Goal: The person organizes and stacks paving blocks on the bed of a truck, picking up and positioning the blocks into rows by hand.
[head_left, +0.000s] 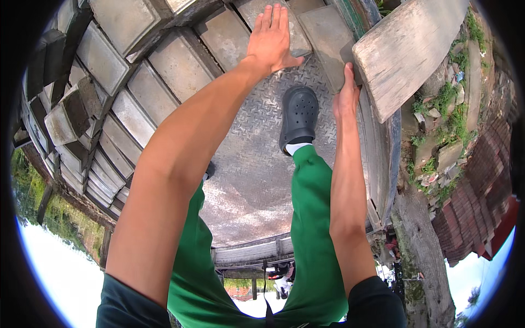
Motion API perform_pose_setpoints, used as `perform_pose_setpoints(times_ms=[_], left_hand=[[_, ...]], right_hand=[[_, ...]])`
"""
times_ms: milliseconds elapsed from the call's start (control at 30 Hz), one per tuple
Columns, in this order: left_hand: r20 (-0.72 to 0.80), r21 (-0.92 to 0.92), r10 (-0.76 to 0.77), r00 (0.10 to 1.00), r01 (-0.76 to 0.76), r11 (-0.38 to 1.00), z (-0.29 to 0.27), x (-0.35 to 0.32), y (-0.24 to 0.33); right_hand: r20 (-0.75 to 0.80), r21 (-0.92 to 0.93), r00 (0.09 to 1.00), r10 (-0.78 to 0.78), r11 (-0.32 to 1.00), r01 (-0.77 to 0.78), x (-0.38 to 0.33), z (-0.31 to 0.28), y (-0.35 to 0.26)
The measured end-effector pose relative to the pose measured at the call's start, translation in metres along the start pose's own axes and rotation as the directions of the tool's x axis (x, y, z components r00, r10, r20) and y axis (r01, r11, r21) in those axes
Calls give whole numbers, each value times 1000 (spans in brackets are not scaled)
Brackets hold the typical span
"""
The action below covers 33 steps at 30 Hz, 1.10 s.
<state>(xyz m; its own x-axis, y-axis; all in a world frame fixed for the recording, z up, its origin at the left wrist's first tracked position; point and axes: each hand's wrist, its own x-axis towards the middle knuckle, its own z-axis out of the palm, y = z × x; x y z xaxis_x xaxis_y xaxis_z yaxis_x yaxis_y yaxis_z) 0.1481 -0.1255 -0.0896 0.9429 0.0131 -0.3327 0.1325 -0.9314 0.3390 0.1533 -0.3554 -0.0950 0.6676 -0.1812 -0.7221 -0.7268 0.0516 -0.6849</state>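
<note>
My left hand (272, 41) is open, palm down, its fingers stretched out and the thumb spread. It lies over a flat grey concrete tile (251, 13) at the end of a row; whether it presses on it I cannot tell. Just right of it, another grey concrete tile (327, 38) leans at a slant over the metal floor. My right hand (346, 97) grips the lower right edge of that tile, thumb on its near face, the other fingers mostly hidden.
Several stacked concrete tiles (178, 65) curve along the left and far side. A weathered wooden board (407, 52) juts in at the upper right. Underfoot is a treadplate metal floor (246, 191); my grey clog (300, 113) stands on it. Beyond the right side wall lies rubble with weeds (445, 109).
</note>
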Motion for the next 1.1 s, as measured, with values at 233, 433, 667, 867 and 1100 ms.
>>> perform_pose_setpoints(times_ms=[233, 433, 667, 867, 1100], left_hand=[[-36, -476, -195, 980, 155, 866, -67, -98, 30], [456, -545, -232, 859, 476, 691, -131, -258, 60], [761, -491, -196, 618, 747, 448, -126, -314, 73], [769, -611, -147, 622, 783, 117, -138, -321, 75], [711, -703, -174, 681, 679, -214, -149, -324, 61]], right_hand=[[168, 264, 986, 26, 962, -70, 16, 10, 8], [96, 207, 994, 50, 976, -69, 19, 58, -3], [143, 249, 975, 172, 947, -203, 59, 90, -30], [49, -228, 960, 276, 939, -258, 41, 90, -18], [-123, -586, 958, 260, 760, -281, 69, 78, -34]])
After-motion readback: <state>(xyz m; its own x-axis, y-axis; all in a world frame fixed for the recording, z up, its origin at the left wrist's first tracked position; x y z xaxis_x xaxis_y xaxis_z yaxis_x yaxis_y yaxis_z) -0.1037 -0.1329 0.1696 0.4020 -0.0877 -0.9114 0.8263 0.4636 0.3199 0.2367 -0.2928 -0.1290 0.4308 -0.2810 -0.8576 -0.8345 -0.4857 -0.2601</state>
